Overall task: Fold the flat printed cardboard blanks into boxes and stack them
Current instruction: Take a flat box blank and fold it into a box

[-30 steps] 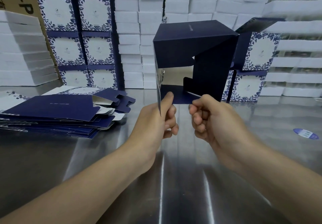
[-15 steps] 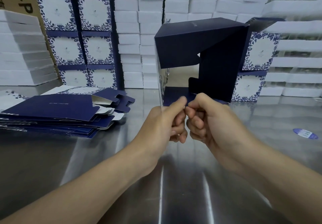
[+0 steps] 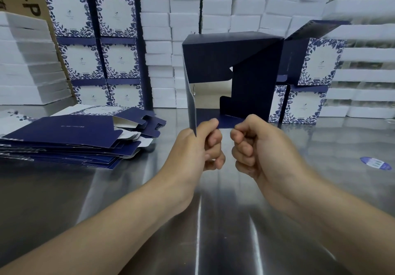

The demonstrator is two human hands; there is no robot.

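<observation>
- Nearest the camera, two bare forearms reach forward over a shiny metal table (image 3: pixel 128 189), and the hands meet at the bottom edge of a half-formed navy box (image 3: pixel 233 60) held up off the table.
- The left hand (image 3: pixel 198 146) pinches the lowest flap between thumb and curled fingers, with the box's left wall rising edge-on directly above the grip.
- The right hand (image 3: pixel 260 148) is closed into a loose fist just right of the left one, its thumb pressed to the same bottom flap; how much card sits inside the fist cannot be seen.
- Half a second ago the two hands were touching at the flap; now they stand slightly apart, and the box has squared up a little, its top panel more level.
- That suggests the base flaps are being worked together: the notched flap above the right grip hangs unlocked and a gap is open in the middle, so the bottom is probably not yet closed.
- Left of the grip, well apart, a pile of flat blanks (image 3: pixel 70 137) lies on the table, so many boxes remain to fold.
- Beyond the grip, finished printed boxes (image 3: pixel 96 39) stand stacked at far left, with more (image 3: pixel 312 82) behind the held box at right, against a wall of white foam blocks (image 3: pixel 213 3).
</observation>
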